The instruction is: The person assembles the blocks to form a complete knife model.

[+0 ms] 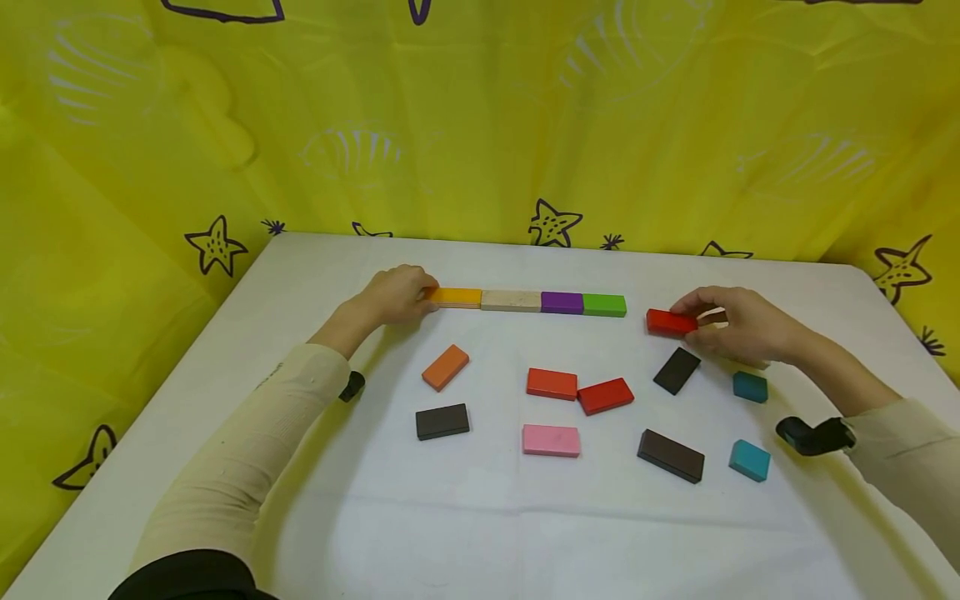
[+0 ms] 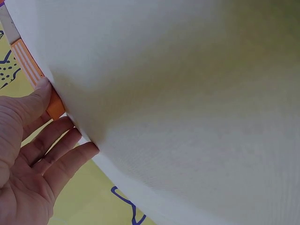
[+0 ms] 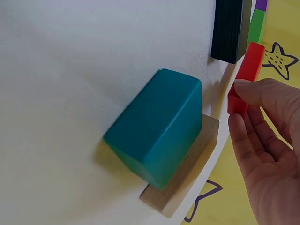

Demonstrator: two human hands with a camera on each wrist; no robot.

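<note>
Head: 2 hands [image 1: 400, 294] [image 1: 750, 323], 3 red blocks [image 1: 667, 322] [image 1: 552, 383] [image 1: 606, 396]

Your bench [image 1: 465, 542] is white. Toward its far edge you've got, end to end: yellow-orange block [image 1: 459, 297], beige block [image 1: 510, 301], purple block [image 1: 562, 302], green block [image 1: 604, 305]. Loose, nearer you: orange block [image 1: 446, 367], two red blocks [image 1: 552, 383], pink block [image 1: 551, 440], three dark blocks [image 1: 442, 422], two teal blocks [image 1: 749, 460]. Wooden block [image 3: 190, 164] just beside one teal.
</note>
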